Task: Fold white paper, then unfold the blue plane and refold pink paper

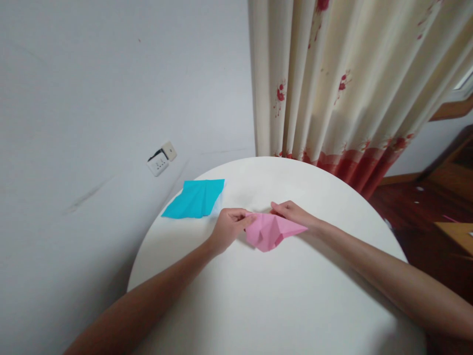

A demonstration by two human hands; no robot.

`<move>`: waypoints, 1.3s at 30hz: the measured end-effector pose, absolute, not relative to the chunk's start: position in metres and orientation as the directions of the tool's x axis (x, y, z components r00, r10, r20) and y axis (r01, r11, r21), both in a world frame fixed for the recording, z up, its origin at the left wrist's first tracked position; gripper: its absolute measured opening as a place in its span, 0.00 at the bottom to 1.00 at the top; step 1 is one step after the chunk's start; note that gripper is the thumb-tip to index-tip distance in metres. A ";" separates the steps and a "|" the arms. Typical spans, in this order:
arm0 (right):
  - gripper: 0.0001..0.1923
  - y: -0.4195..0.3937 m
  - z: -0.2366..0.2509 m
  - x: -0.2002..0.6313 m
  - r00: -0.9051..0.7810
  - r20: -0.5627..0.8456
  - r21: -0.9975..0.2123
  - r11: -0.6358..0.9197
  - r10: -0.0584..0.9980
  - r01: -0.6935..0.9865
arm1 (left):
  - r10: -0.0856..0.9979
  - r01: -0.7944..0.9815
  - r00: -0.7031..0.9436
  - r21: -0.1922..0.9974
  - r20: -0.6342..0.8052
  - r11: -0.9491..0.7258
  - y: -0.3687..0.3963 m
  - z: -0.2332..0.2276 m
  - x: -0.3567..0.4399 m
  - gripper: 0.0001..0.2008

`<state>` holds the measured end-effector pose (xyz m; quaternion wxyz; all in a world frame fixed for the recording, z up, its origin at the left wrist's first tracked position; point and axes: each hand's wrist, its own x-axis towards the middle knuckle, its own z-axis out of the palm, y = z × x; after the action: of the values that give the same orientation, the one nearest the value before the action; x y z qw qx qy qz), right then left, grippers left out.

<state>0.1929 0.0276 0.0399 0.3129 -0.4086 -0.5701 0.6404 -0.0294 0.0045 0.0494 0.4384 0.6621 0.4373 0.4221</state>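
Observation:
A creased, partly folded sheet of pink paper (263, 231) is held just above the white round table, with a pointed flap sticking out to the right. My left hand (229, 227) pinches the paper's upper left edge between thumb and fingers. At the far right side of the paper is my right hand (291, 213), its fingers curled at the back edge and partly hidden by the pink flap. A blue sheet of paper (199, 199) with fold creases lies beyond my left hand, near the table's far left edge.
The round white table (281, 305) stands close to a pale wall with a power socket (158, 163). A cream curtain (332, 98) with red flowers hangs behind it. At the far right a wooden piece of furniture (456, 235) stands on the dark red floor.

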 end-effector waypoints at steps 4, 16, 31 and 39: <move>0.35 0.020 0.046 0.195 -0.687 -0.191 -0.952 -0.302 0.701 -0.043 | 0.932 0.257 0.360 0.965 -0.041 -0.057 0.003 0.048 -0.029 0.18; 0.22 0.017 0.041 0.198 -0.709 -0.165 -0.986 -0.097 0.686 0.135 | 0.946 0.263 0.308 0.965 -0.098 0.015 0.014 0.048 -0.041 0.20; 0.26 0.062 0.023 0.241 -0.508 -0.183 -0.972 -0.078 0.841 0.221 | 0.982 0.130 0.179 0.991 -0.058 0.034 0.041 0.037 -0.057 0.17; 0.32 0.037 0.038 0.211 -0.605 -0.091 -0.987 0.011 0.791 0.162 | 0.930 0.259 0.361 0.965 -0.064 -0.034 0.016 0.037 -0.034 0.20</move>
<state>0.2109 0.0371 0.0381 0.2604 -0.3603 -0.6616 0.6038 -0.0337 0.0155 0.0370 0.5181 0.6419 0.4633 0.3240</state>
